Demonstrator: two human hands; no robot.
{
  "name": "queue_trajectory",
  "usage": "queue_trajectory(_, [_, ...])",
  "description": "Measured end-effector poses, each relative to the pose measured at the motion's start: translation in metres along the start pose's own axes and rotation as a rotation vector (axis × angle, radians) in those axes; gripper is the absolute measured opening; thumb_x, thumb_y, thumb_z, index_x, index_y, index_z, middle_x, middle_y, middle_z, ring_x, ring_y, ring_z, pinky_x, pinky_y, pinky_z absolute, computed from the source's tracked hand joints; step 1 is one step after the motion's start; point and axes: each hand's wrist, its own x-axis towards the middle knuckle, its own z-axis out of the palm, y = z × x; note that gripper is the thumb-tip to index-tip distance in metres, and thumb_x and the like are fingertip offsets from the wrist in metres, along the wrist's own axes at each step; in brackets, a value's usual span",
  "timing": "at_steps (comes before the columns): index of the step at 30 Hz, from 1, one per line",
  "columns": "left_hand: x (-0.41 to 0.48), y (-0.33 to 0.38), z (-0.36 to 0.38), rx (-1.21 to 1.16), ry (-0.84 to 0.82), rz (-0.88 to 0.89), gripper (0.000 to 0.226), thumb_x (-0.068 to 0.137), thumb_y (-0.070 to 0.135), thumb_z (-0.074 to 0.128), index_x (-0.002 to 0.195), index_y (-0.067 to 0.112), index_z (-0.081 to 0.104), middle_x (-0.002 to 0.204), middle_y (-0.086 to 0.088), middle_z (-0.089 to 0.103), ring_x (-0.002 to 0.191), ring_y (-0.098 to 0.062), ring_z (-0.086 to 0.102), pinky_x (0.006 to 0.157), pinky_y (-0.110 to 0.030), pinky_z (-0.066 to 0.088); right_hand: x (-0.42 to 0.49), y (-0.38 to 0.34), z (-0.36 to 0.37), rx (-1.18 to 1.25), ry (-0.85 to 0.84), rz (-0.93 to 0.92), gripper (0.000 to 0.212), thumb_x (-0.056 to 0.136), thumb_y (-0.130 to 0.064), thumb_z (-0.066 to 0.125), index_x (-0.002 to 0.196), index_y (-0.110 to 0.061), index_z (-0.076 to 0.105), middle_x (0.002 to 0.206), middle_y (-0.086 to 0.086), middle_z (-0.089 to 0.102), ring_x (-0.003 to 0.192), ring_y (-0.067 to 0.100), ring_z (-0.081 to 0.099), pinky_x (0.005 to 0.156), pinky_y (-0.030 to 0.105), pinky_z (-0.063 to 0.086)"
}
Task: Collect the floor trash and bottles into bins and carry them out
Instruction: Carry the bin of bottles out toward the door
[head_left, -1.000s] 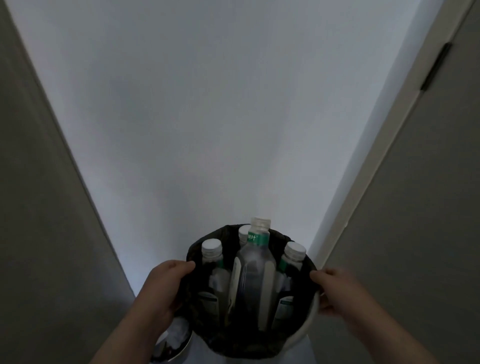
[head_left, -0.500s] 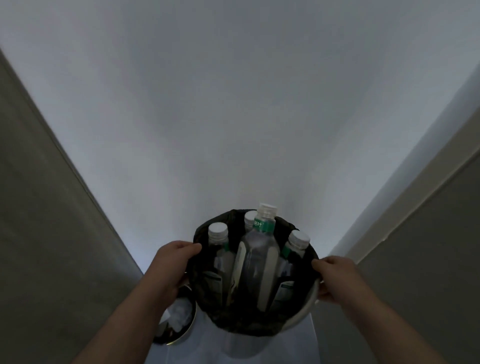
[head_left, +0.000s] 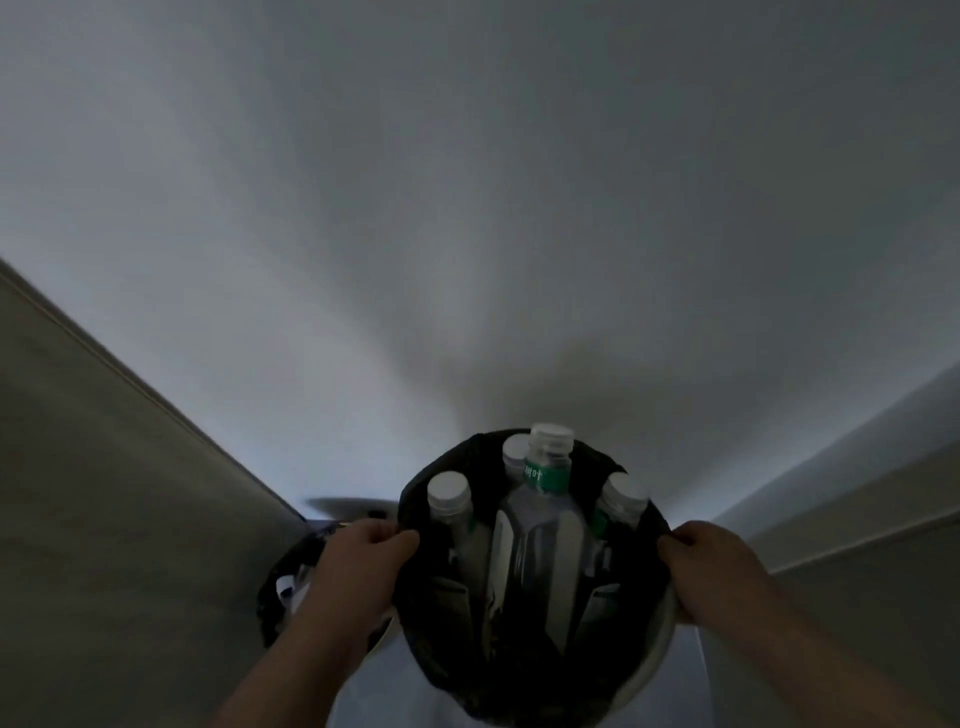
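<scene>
**Holding the loaded bottle bin by its rim, two-handed**

Obs.: The round pale plastic bin lined with a black bag (head_left: 655, 667) is at lower centre of view, between both hands. It looks to be held off the pale floor (head_left: 395, 696).

Grip: The left grip (head_left: 363, 558) is curled over the rim at 9 o'clock and the right grip (head_left: 711, 571) is curled over it at 3 o'clock. Each clamps liner and rim together. The fingertips inside the bin are hidden.

Contents: A tall clear plastic bottle with a green neck band and white cap (head_left: 540, 545) stands mid-bin, its cap tipped toward 12 o'clock. Three shorter white-capped clear bottles (head_left: 449, 493) stand around it at about 10, 12 and 2 o'clock. All the caps sit at or above the rim.

Handling (judgement):
- The bottles look empty, so the load is probably light but top-heavy and free to rattle.
- The bin wall looks stiff, while the liner is slick film and could slide under the fingers.
- Opposed holds on the rim suit this load, provided the bin is kept level.
- A tilt toward 12 o'clock would likely spill the tall bottle first.

Nearby: A second dark-lined bin holding white scraps (head_left: 283, 587) sits at 8 o'clock, partly behind the left forearm.
</scene>
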Motion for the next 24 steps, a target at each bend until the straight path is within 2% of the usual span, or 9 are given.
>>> queue_trajectory(2, [0.035, -0.036, 0.006, 0.039, -0.007, -0.003, 0.035, 0.078, 0.022, 0.062, 0.085, -0.013, 0.059, 0.071, -0.021, 0.060, 0.066, -0.021, 0.054, 0.063, -0.035, 0.041, 0.032, 0.016, 0.028, -0.036, -0.020, -0.007, 0.023, 0.092, -0.016, 0.046, 0.073, -0.003, 0.050, 0.067, 0.012, 0.055, 0.058, 0.023, 0.052, 0.054, 0.028, 0.038])
queue_trajectory(4, [0.067, -0.072, 0.011, 0.113, 0.005, -0.007, 0.041, 0.071, 0.030, 0.062, 0.079, -0.010, 0.058, 0.068, -0.013, 0.056, 0.063, -0.021, 0.051, 0.061, -0.035, 0.040, 0.063, 0.035, 0.056, -0.067, -0.053, -0.012, 0.026, 0.092, -0.015, 0.045, 0.067, -0.008, 0.046, 0.060, 0.008, 0.051, 0.054, 0.021, 0.048, 0.055, 0.028, 0.038])
queue_trajectory(7, [0.108, -0.118, 0.022, 0.210, 0.024, -0.002, 0.030, 0.075, 0.026, 0.063, 0.068, -0.003, 0.055, 0.062, -0.013, 0.048, 0.060, -0.020, 0.048, 0.058, -0.034, 0.039, 0.102, 0.063, 0.098, -0.122, -0.053, 0.024, 0.031, 0.094, -0.016, 0.041, 0.064, -0.018, 0.040, 0.061, 0.006, 0.049, 0.061, 0.026, 0.052, 0.065, 0.036, 0.051])
queue_trajectory(9, [0.130, -0.145, 0.029, 0.311, 0.020, 0.032, 0.029, 0.070, 0.029, 0.061, 0.065, 0.001, 0.054, 0.060, -0.012, 0.046, 0.057, -0.018, 0.047, 0.056, -0.033, 0.039, 0.122, 0.079, 0.124, -0.133, -0.040, 0.043, 0.028, 0.095, -0.017, 0.040, 0.066, -0.020, 0.038, 0.066, 0.006, 0.050, 0.069, 0.029, 0.055, 0.074, 0.042, 0.054])
queue_trajectory(11, [0.147, -0.169, 0.035, 0.433, 0.021, 0.071, 0.026, 0.077, 0.021, 0.063, 0.059, 0.008, 0.048, 0.056, -0.010, 0.042, 0.052, -0.017, 0.043, 0.052, -0.028, 0.035, 0.140, 0.099, 0.149, -0.153, -0.045, 0.059, 0.027, 0.095, -0.017, 0.039, 0.068, -0.020, 0.038, 0.066, 0.006, 0.050, 0.069, 0.030, 0.055, 0.074, 0.042, 0.054])
queue_trajectory(14, [0.169, -0.200, 0.045, 0.558, 0.053, 0.086, 0.034, 0.082, 0.010, 0.061, 0.055, 0.013, 0.042, 0.052, -0.003, 0.038, 0.047, -0.012, 0.036, 0.045, -0.023, 0.029, 0.162, 0.121, 0.180, -0.166, -0.070, 0.103, 0.019, 0.094, -0.016, 0.040, 0.076, -0.014, 0.043, 0.066, 0.007, 0.050, 0.070, 0.031, 0.056, 0.076, 0.044, 0.055])
queue_trajectory(16, [0.184, -0.217, 0.048, 0.572, 0.061, 0.061, 0.035, 0.083, 0.010, 0.060, 0.053, 0.013, 0.043, 0.051, -0.002, 0.042, 0.048, -0.012, 0.040, 0.047, -0.026, 0.031, 0.175, 0.131, 0.198, -0.169, -0.093, 0.131, 0.015, 0.094, -0.016, 0.040, 0.080, -0.011, 0.045, 0.067, 0.007, 0.051, 0.073, 0.032, 0.057, 0.077, 0.045, 0.055])
queue_trajectory(20, [0.212, -0.247, 0.052, 0.663, 0.057, 0.049, 0.037, 0.085, 0.015, 0.059, 0.054, 0.013, 0.040, 0.054, -0.002, 0.043, 0.052, -0.013, 0.042, 0.048, -0.026, 0.028, 0.198, 0.147, 0.228, -0.166, -0.102, 0.175, 0.027, 0.093, -0.017, 0.041, 0.067, -0.019, 0.041, 0.069, 0.007, 0.052, 0.075, 0.032, 0.058, 0.080, 0.046, 0.056])
queue_trajectory(24, [0.236, -0.272, 0.057, 0.687, 0.042, 0.037, 0.041, 0.086, 0.013, 0.057, 0.053, 0.015, 0.033, 0.053, -0.001, 0.036, 0.049, -0.013, 0.036, 0.046, -0.027, 0.024, 0.225, 0.158, 0.250, -0.194, -0.109, 0.207, 0.016, 0.090, -0.018, 0.046, 0.075, -0.013, 0.047, 0.082, 0.013, 0.059, 0.079, 0.030, 0.063, 0.081, 0.043, 0.056])
